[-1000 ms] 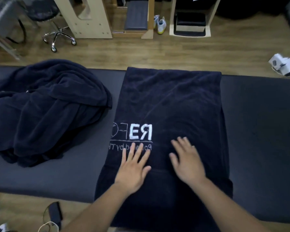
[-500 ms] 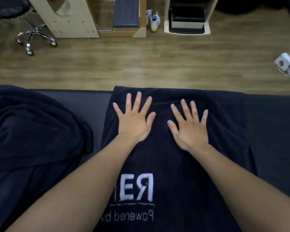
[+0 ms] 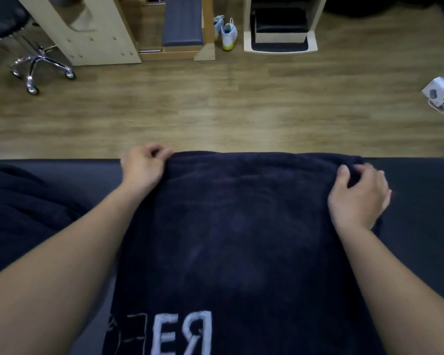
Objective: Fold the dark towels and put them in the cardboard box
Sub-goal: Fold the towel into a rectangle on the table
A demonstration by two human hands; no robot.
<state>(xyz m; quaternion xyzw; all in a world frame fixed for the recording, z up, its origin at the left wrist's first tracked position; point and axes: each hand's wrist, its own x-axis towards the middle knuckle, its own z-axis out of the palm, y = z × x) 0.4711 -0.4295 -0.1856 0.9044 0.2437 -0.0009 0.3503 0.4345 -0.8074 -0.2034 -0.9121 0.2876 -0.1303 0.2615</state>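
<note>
large pale letters [image 3: 182, 331], mirrored but readable as "RE" with a fainter outlined letter beside them, are showing near the bottom of the towel [image 3: 241, 239], a plush dark navy one lying spread flat on the dark padded table [image 3: 420, 201], its far edge reaching the table's far rim and a rumpled heap of towels [image 3: 23, 206] lying to its left. the left hand [image 3: 142, 166] is curling its fingers round the towel's far left corner, and the right hand [image 3: 359, 196] is pinching the far right corner. half a second ago both hands were lying flat and close together mid-towel, fingers spread; now they are sitting wide apart at the corners.
</note>
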